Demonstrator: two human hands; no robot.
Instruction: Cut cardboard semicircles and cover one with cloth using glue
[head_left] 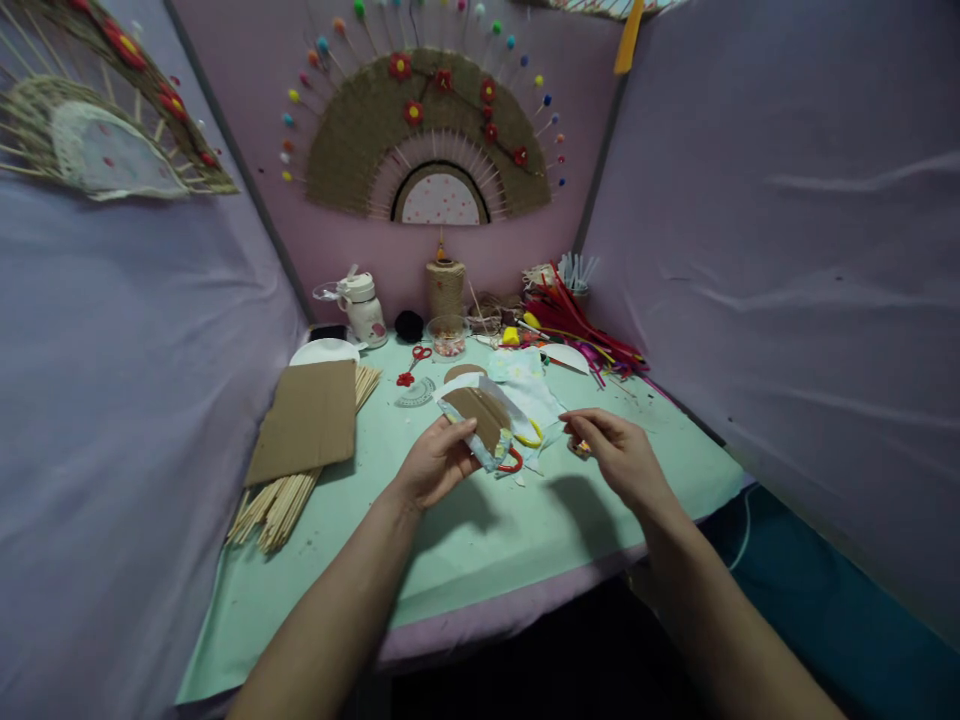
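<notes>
My left hand grips a piece of brown cardboard, thumb on top. Pale patterned fabric is folded over its lower edge, and a white strip runs along its upper side. Behind and below the piece, a yellow loop and a red loop show, looking like scissor handles; the rest is hidden. To the right, my right hand is raised above the table with thumb and fingers pinched together. Whatever is in the pinch is too small to make out. Light patterned fabric lies just beyond both hands.
A cardboard sheet rests on wooden sticks at left. Red scissors, a clear protractor, a bead tub, a twine spool and a white bottle stand farther back. Red pipe cleaners lie back right.
</notes>
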